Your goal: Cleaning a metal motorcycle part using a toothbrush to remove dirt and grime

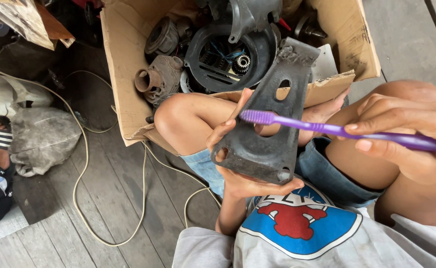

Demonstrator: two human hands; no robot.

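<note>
Left hand (242, 168) grips my grimy, dark grey, holed metal bracket (267, 124) upright; right hand (406, 134) pinches the purple plastic toothbrush (327, 129), bristles against it.

- A grey wooden plank floor (108, 198) is carrying everything in view.
- An open cardboard box (123, 74), filled with dark metal machine parts, is sitting on the boards at the top.
- A pale cable (81, 168) is looping across the planks, running past the box.
- A grey crumpled cloth (41, 139) is lying on the floor at the left, near the cable.
</note>
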